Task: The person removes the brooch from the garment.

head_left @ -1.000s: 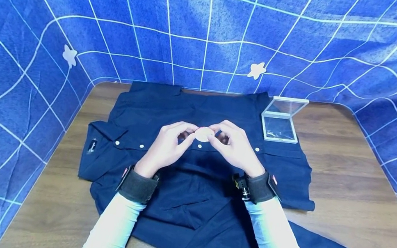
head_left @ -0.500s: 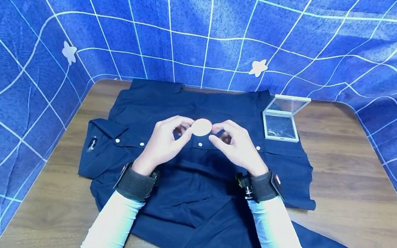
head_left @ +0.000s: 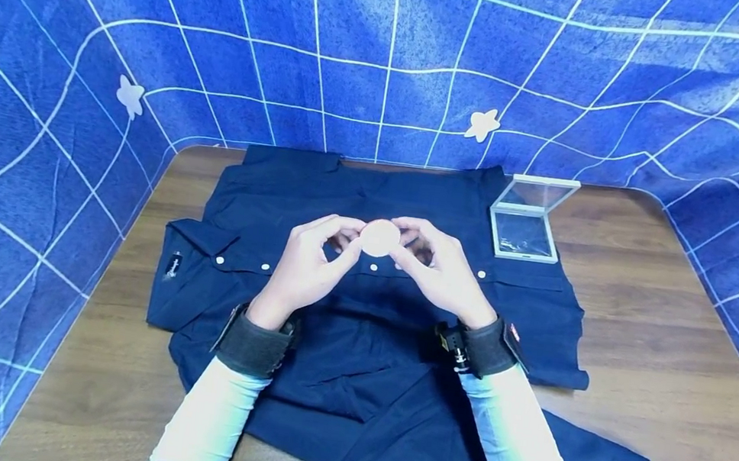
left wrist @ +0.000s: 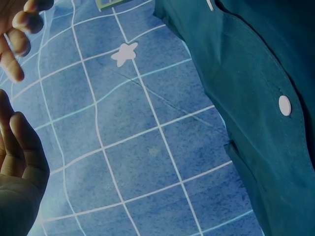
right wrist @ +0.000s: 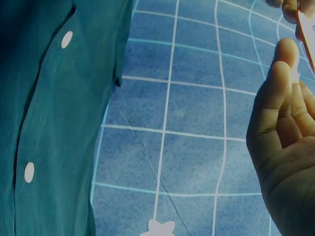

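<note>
In the head view, a pale round disc (head_left: 380,239) with a thin red edge is held up between both hands, above a dark navy shirt (head_left: 318,201). My left hand (head_left: 314,258) pinches its left edge between thumb and fingers. At its right edge, my right hand (head_left: 437,266) pinches it in the same way. Part of the disc (right wrist: 307,37) and its red edge show at the right border of the right wrist view. The left wrist view catches only part of my left hand (left wrist: 22,157), at the left border.
An open square case (head_left: 524,238) with white edges and a clear lid stands at the shirt's upper right. White buttons (head_left: 482,274) run along the shirt front. Beneath lies a wooden table (head_left: 661,335). A blue cloth (head_left: 389,71) with white lines and stars hangs behind.
Half a second ago the right fingers stood slightly off the disc; now they are back on its right edge. The disc has tilted to face the head camera more.
</note>
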`<state>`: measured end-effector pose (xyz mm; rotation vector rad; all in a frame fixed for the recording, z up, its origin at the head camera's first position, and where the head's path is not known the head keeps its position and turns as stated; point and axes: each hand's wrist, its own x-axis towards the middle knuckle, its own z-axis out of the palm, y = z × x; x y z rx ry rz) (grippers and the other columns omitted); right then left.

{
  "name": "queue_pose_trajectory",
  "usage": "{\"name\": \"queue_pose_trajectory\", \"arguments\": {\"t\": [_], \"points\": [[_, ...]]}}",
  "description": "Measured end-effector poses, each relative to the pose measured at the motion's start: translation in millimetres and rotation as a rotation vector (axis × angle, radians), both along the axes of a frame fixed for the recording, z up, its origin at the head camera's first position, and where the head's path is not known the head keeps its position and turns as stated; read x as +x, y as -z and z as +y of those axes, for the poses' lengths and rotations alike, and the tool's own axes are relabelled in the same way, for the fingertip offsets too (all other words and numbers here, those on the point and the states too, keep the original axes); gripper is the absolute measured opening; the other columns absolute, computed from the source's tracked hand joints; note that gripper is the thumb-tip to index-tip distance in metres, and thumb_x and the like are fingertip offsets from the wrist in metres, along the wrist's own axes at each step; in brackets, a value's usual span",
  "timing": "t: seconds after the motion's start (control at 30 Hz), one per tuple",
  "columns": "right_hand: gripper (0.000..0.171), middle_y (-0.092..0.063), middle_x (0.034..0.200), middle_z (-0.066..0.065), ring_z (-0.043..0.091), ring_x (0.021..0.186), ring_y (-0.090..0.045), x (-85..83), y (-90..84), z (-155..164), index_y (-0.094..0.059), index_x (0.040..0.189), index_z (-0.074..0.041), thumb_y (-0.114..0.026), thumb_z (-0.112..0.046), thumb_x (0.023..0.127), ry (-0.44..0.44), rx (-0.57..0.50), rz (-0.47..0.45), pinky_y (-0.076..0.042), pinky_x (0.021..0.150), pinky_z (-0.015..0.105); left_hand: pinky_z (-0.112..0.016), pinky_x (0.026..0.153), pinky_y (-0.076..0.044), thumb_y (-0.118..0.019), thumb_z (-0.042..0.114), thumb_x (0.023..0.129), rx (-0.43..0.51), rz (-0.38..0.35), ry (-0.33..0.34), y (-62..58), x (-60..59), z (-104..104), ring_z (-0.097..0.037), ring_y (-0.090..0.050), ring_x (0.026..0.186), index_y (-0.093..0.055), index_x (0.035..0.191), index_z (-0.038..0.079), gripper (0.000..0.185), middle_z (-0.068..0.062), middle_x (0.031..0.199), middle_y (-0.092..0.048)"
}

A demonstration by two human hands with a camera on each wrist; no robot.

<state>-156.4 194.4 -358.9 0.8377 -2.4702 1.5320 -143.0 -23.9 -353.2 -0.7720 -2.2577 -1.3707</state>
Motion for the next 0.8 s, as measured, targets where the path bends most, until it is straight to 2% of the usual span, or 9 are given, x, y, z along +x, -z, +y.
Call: {"name": "queue_pose_trajectory", "arguments": {"t": [0.3, 0.57, 0.8], "points": [[0.023, -0.068, 0.085, 0.007, 0.011, 0.067, -0.064, 3.0, -1.8, -4.5, -0.063, 0.119, -0.007, -0.060, -0.013, 0.097, 0.007, -0.038, -0.005, -0.052, 0.060, 0.030, -0.035, 0.067, -0.053, -0.065, 0.008, 0.092, -0.022, -0.023, 0.011, -1.7, 0.8, 2.0, -0.014, -0.061, 0.074, -0.071, 0.107, 0.003, 0.017, -0.008, 0.085, -0.067], [0.014, -0.070, 0.090, 0.011, 0.016, 0.068, -0.067, 3.3, -1.0, -7.2, -0.068, 0.104, -0.003, -0.059, -0.011, 0.098, 0.015, -0.059, -0.024, -0.057, 0.067, 0.027, -0.034, 0.069, -0.054, -0.064, 0.008, 0.092, -0.042, -0.026, 0.012, -2.9, 2.1, 3.3, -0.015, -0.062, 0.074, -0.071, 0.107, 0.004, 0.017, -0.008, 0.086, -0.068], [0.010, -0.069, 0.085, 0.010, 0.025, 0.066, -0.066, 3.5, 0.3, -7.6, -0.068, 0.100, -0.003, -0.061, -0.009, 0.096, 0.019, -0.058, -0.010, -0.053, 0.060, 0.025, -0.036, 0.069, -0.054, -0.064, 0.009, 0.092, -0.045, -0.030, 0.016, -2.7, 2.8, 3.4, -0.015, -0.062, 0.073, -0.071, 0.107, 0.004, 0.017, -0.007, 0.086, -0.068]]}}
